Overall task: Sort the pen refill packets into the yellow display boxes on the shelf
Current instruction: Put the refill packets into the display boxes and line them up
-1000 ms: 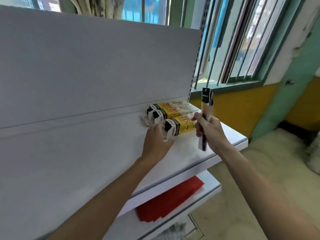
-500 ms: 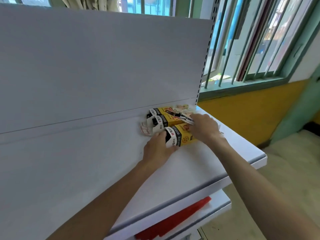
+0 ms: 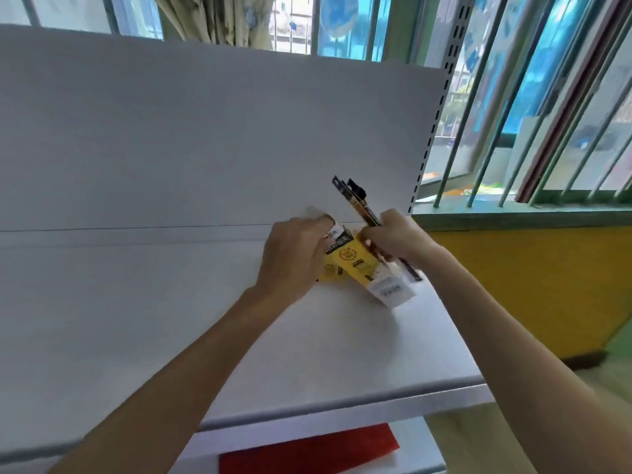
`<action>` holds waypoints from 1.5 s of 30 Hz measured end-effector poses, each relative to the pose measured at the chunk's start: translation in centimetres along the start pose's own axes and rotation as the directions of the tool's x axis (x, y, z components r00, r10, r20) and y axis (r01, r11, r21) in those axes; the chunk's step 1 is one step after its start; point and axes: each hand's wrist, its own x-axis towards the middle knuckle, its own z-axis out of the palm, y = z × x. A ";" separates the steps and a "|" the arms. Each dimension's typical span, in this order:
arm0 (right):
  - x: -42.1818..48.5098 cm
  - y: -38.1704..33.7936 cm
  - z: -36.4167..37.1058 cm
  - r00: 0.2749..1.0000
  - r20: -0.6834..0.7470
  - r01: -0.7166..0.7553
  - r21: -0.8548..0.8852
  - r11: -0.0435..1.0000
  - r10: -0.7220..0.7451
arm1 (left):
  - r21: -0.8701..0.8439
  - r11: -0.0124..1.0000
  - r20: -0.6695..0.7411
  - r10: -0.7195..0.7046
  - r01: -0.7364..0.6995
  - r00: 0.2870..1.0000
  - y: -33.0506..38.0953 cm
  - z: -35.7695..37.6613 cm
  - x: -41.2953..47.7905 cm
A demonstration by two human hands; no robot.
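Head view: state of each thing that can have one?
left hand: grips far end of yellow display box.
right hand: grips pen refill packets.
pen refill packets: held slanted, tops up-left, along the box's right side.
yellow display box: askew at the white shelf, white end toward camera.
red sheet: flat on the lower shelf.

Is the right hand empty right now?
No, the right hand grips slim pen refill packets that stick up above the yellow display box.
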 end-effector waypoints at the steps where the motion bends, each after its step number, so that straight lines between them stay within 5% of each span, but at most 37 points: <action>1: -0.2 -0.3 -0.6 0.999 0.036 0.030 0.125 0.992 -0.035 | 0.075 0.994 -0.055 0.085 -0.080 0.995 0.5 -0.8 1.0; 3: -0.6 -1.0 -2.0 0.992 0.040 0.098 0.384 0.918 -0.123 | 0.218 0.951 -0.031 0.231 -0.219 0.972 1.5 -1.7 2.7; 5: -0.9 -1.8 -3.9 0.976 -0.123 0.218 0.589 0.778 -0.181 | 0.254 0.923 0.034 0.290 -0.289 0.957 2.4 -2.0 3.7; 9: -1.4 -4.4 -7.3 0.896 -0.382 0.419 0.896 0.148 -0.225 | 0.300 0.885 0.060 0.356 -0.357 0.932 3.2 -1.3 3.6; 11: -1.4 -5.5 -7.7 0.876 -0.371 0.384 0.923 -0.021 -0.308 | 0.282 0.881 0.060 0.380 -0.381 0.923 3.3 -1.0 3.7; 14: -0.6 -5.8 -6.7 0.852 -0.319 0.379 0.923 0.069 -0.414 | 0.259 0.883 0.055 0.391 -0.392 0.919 3.6 -0.7 3.8; 16: -0.1 -5.1 -5.7 0.838 -0.306 0.447 0.860 0.246 -0.452 | 0.251 0.890 0.064 0.376 -0.380 0.924 3.7 -0.6 4.0; 19: 0.4 -3.8 -4.3 0.821 -0.320 0.565 0.569 0.598 -0.472 | 0.226 0.905 0.080 0.351 -0.360 0.933 3.6 -0.3 4.4; 22: 1.1 -2.3 -3.0 0.822 -0.249 0.568 0.305 0.764 -0.512 | 0.196 0.918 0.089 0.334 -0.345 0.938 3.3 -0.3 4.9; 25: 1.2 -1.3 -3.3 0.844 -0.170 0.534 0.355 0.768 -0.508 | 0.178 0.917 0.098 0.345 -0.358 0.933 2.6 -0.5 5.2; 29: 1.2 -1.6 -4.5 0.767 -0.299 0.628 0.533 0.567 -0.568 | 0.183 0.897 0.143 0.381 -0.403 0.913 2.6 -0.9 5.8; 32: 1.0 -1.9 -4.1 0.756 -0.362 0.645 0.269 0.715 -0.546 | 0.170 0.895 0.161 0.389 -0.413 0.907 2.7 -0.7 5.8; 34: 1.4 -1.1 -4.0 0.827 -0.277 0.544 0.172 0.821 -0.489 | 0.179 0.899 0.157 0.376 -0.401 0.913 2.6 -0.4 5.5; 38: 1.1 -0.8 -5.5 0.824 -0.184 0.556 0.083 0.827 -0.535 | 0.160 0.908 0.124 0.371 -0.388 0.920 3.0 -0.1 5.1; 42: 0.1 -1.7 -6.4 0.810 -0.164 0.585 0.283 0.760 -0.563 | 0.154 0.900 0.107 0.396 -0.409 0.912 2.8 -0.5 5.2; 45: 0.1 -1.2 -6.0 0.841 -0.156 0.522 -0.013 0.853 -0.518 | 0.193 0.886 0.066 0.417 -0.422 0.906 2.5 -0.4 5.3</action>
